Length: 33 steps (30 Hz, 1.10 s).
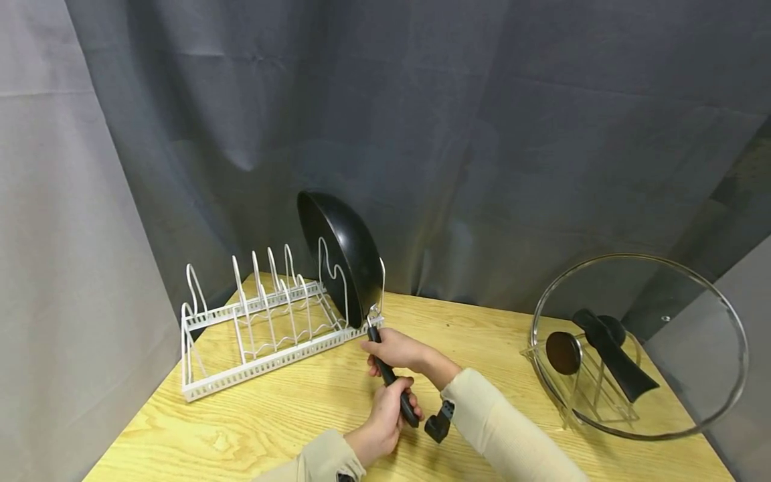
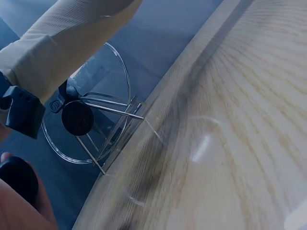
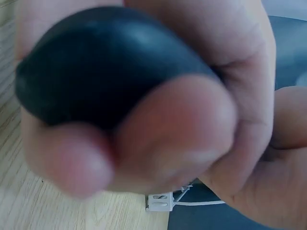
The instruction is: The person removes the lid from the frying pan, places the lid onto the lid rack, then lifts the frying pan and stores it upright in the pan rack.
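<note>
A black wok (image 1: 355,248) stands on its side in the right end of a white wire rack (image 1: 265,365), between the tall end hoops. Its black handle (image 1: 385,371) slants down toward me. My right hand (image 1: 400,349) grips the handle close to the wok, thumb on top. Further down, my left hand (image 1: 388,412) wraps its fingers round the handle near its end. The right wrist view shows the blurred handle end (image 3: 105,62) close up, with curled fingers around it. In the left wrist view the rounded handle end (image 2: 20,179) shows at the lower left edge.
At the right, a large glass lid (image 1: 662,428) with a dark knob (image 1: 564,353) leans in a small wire stand (image 1: 593,402), together with a black-handled item (image 1: 620,361). Grey curtains (image 1: 482,167) close off the wooden table (image 1: 289,408) behind and at the sides.
</note>
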Tool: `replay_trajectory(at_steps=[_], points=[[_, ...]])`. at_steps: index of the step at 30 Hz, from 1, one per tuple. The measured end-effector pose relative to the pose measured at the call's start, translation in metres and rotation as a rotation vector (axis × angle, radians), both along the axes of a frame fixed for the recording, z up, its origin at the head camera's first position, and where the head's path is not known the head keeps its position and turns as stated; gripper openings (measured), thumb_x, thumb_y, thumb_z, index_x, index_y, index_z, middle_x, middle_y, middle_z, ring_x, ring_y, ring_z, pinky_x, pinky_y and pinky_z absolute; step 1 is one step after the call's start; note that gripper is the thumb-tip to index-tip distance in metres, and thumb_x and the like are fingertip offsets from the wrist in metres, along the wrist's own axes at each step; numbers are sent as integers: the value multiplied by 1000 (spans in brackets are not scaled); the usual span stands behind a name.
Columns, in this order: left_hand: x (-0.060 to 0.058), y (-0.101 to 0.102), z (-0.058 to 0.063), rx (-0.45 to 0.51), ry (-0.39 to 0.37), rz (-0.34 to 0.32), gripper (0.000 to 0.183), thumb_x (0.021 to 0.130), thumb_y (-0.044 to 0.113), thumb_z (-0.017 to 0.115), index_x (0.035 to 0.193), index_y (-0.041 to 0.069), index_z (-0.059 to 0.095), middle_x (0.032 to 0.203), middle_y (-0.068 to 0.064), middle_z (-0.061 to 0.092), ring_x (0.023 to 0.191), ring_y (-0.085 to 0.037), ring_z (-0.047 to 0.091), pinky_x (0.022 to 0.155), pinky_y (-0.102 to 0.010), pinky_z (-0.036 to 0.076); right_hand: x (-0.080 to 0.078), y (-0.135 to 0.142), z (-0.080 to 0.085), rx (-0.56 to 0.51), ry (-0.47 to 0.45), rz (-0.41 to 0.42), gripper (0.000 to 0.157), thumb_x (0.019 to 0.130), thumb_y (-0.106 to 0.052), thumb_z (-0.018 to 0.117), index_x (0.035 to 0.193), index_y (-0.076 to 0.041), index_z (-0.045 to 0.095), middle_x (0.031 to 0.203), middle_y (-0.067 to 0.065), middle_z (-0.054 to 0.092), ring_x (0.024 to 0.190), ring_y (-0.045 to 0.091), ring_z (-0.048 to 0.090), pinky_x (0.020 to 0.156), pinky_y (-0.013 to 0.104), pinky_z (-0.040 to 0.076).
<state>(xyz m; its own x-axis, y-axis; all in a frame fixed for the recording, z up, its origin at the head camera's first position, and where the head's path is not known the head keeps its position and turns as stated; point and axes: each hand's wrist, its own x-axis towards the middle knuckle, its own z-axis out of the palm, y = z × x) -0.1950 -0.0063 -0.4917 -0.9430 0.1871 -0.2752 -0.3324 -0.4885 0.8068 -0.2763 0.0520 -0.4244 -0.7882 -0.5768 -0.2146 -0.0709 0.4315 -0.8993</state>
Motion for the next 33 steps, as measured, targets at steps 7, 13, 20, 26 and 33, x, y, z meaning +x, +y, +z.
replay_trajectory(at_steps=[7,13,20,26,33], points=[[-2,-6,-3,-67,20,-67,21,91,24,54,76,10,49,59,0,52,53,-12,56,59,-29,51,3,2,6,35,40,-26,31,99,-19,50,86,9,54,71,18,62,64,30,64,60,29,47],[1,-21,-9,-197,115,-174,25,94,30,53,87,6,57,68,-1,62,62,-15,65,66,-36,55,1,6,5,131,117,-36,27,97,-26,55,88,-1,53,71,12,60,58,18,60,57,31,47],[0,-43,-7,-385,227,-265,37,97,33,49,108,-2,54,74,-8,66,62,-16,65,55,-30,54,3,13,7,231,226,-28,29,96,-30,56,87,-3,58,72,5,57,60,17,60,62,39,53],[-1,-64,-7,-437,262,-238,37,98,35,49,102,-1,56,74,-6,62,54,-11,61,48,-23,50,6,16,7,221,236,5,26,97,-27,52,93,-3,61,75,4,60,67,27,66,60,38,54],[-7,-75,-4,-455,291,-168,40,98,34,47,91,-4,56,67,-2,58,49,-9,58,45,-21,47,9,16,8,213,259,5,25,97,-25,52,89,-3,60,72,6,62,68,29,66,59,39,54]])
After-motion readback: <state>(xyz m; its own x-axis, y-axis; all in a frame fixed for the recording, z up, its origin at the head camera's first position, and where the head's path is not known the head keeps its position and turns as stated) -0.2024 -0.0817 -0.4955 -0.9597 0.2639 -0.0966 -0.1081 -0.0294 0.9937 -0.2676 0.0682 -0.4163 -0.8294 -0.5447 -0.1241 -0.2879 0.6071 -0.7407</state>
